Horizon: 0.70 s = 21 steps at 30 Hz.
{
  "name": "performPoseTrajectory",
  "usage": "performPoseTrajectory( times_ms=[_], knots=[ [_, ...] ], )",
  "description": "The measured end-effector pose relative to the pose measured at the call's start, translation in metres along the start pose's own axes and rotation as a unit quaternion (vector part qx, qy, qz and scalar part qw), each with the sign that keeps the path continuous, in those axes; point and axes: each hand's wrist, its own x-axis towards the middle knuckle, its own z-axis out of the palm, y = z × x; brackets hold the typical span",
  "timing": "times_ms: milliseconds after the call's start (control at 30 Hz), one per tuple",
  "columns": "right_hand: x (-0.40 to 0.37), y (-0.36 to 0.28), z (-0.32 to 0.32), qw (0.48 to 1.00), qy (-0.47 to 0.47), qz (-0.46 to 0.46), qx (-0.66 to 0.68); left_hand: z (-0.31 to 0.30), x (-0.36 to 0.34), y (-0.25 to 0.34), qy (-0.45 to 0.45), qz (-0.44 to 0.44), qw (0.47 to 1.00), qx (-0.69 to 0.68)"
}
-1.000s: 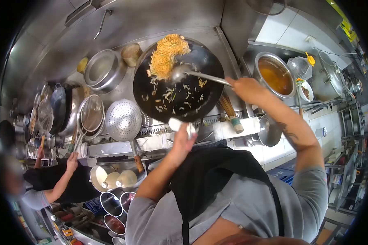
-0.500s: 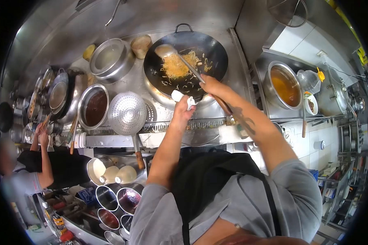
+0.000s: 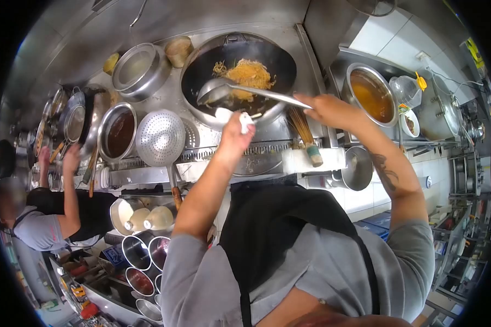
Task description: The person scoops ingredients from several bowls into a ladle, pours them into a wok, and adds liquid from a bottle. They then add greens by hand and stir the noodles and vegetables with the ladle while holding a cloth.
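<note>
A black wok (image 3: 197,73) sits on the burner, tilted compared with the stove top, with a heap of orange-yellow noodles (image 3: 252,75) toward its far side. My left hand (image 3: 236,136) is closed around a folded white cloth (image 3: 246,123) at the wok's near rim; the near handle is hidden under it. My right hand (image 3: 328,110) grips the handle of a metal ladle (image 3: 215,91) to the right of the wok. The ladle's bowl is inside the wok, at the left of the noodles.
A perforated skimmer (image 3: 161,136) and a pot of dark sauce (image 3: 120,133) are left of the wok. On the right stands a pot of amber liquid (image 3: 372,98). A bamboo brush (image 3: 305,136) lies near the front edge. Another person (image 3: 54,212) works at far left.
The wok has tipped and its noodles have gathered toward the far side. My right hand has moved right and down, bringing the ladle's bowl lower and its handle closer to level.
</note>
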Motion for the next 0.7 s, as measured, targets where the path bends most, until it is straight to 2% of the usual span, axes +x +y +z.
performPoseTrajectory(
  times_ms=[33,67,100,133,167,233,267,300,400,467,500,567,600,633,700],
  knots=[
    [-0.01,-0.006,-0.007,0.999,-0.041,0.01,0.033,0.009,-0.012,0.001,0.044,-0.042,0.998,-0.021],
    [-0.021,0.008,-0.002,0.998,0.011,-0.049,0.03,0.024,-0.017,0.006,0.075,-0.075,0.994,-0.039],
    [-0.023,0.016,-0.01,0.999,-0.015,-0.032,0.031,0.035,-0.028,0.009,0.114,-0.114,0.985,-0.058],
    [-0.023,0.021,-0.011,0.998,-0.051,-0.017,0.04,0.038,-0.039,0.006,0.099,-0.139,0.983,-0.072],
    [-0.021,0.026,-0.011,0.995,-0.086,-0.002,0.049,0.042,-0.04,0.009,0.118,-0.128,0.982,-0.068],
    [0.005,0.035,0.016,0.999,-0.035,0.031,0.004,0.049,-0.034,0.014,0.157,-0.111,0.98,-0.058],
    [0.024,0.034,0.029,0.998,-0.006,0.058,-0.027,0.019,-0.011,0.002,0.08,-0.089,0.992,-0.044],
    [0.034,0.036,0.041,0.994,0.023,0.086,-0.059,-0.005,-0.008,-0.018,0.087,-0.096,0.991,-0.035],
    [0.034,0.037,0.063,0.988,0.123,0.057,-0.077,-0.041,-0.059,-0.062,0.12,-0.111,0.986,-0.02],
    [0.005,0.022,0.029,0.991,0.101,0.053,-0.063,-0.018,-0.078,-0.054,0.126,-0.105,0.986,-0.013],
    [-0.012,0.017,0.015,0.994,0.08,0.049,-0.053,-0.023,-0.061,-0.05,0.178,-0.118,0.977,-0.02],
    [-0.035,0.022,-0.003,0.997,0.047,0.022,-0.055,-0.014,-0.02,-0.013,0.159,-0.078,0.983,-0.041],
    [-0.042,0.027,-0.009,0.998,0.033,0.009,-0.058,-0.029,0.011,-0.004,0.102,-0.092,0.99,-0.044],
    [-0.041,0.037,-0.008,0.998,0.024,0.034,-0.056,-0.045,0.038,-0.002,0.043,-0.102,0.993,-0.046],
    [-0.021,0.061,0.005,0.995,0.008,0.083,-0.049,-0.045,0.059,0.0,0.07,-0.09,0.993,-0.038]
  ],
)
